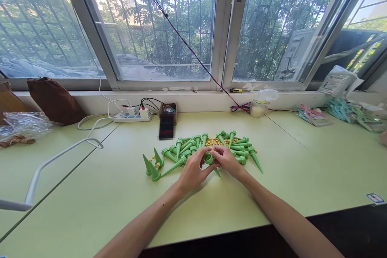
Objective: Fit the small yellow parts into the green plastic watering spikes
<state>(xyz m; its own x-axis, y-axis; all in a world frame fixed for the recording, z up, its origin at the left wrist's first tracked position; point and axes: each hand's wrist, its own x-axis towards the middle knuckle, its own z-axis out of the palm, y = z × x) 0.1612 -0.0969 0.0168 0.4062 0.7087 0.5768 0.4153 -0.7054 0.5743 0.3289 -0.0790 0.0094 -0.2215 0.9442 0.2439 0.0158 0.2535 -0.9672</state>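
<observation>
Left hand (195, 168) curls fingers round green spike (208, 159), open end up, between both hands; right hand (226, 159) pinches its rim. Loose green spikes (241, 148) around, yellow pieces (213, 141) beyond, power strip (133, 117) farther, windows (178, 20) behind.

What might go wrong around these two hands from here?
The green piece between the left hand and right hand might slip out. The small yellow pieces lie loose just beyond, so a brush could scatter them. The upright green cones to the left might topple if nudged.
</observation>
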